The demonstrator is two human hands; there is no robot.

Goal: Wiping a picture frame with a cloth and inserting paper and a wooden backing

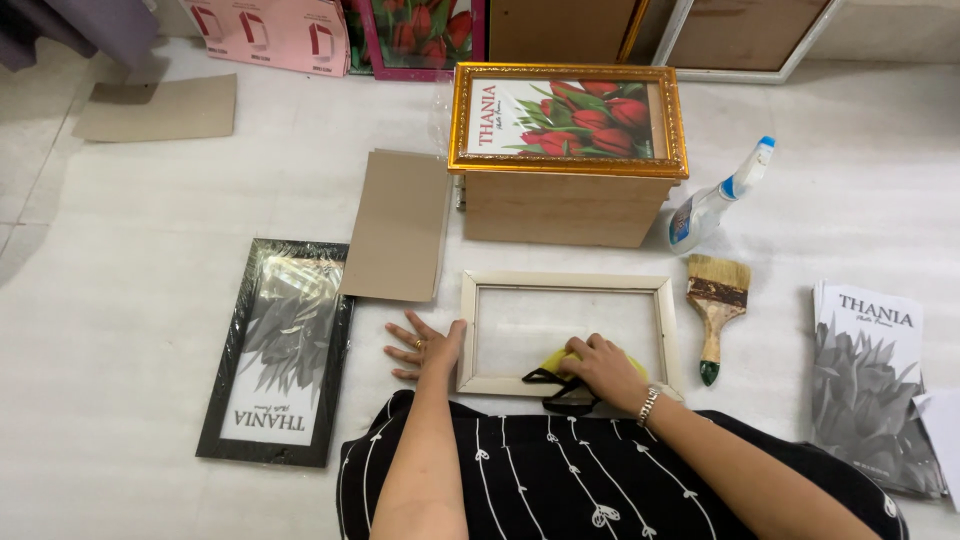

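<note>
A pale wooden picture frame (566,283) with a glass pane lies flat on the white floor in front of me. My left hand (427,346) rests flat, fingers spread, against the frame's left side. My right hand (603,368) presses a yellow cloth (556,359) onto the glass near the frame's lower edge. A black object lies partly under that hand at the frame's bottom rim; its kind is unclear.
A paintbrush (715,305) and a spray bottle (715,203) lie right of the frame. A gold frame with red tulips (567,120) sits on a wooden box behind. A cardboard sheet (397,225), a black wrapped frame (275,350) at left, grey prints (873,385) at right.
</note>
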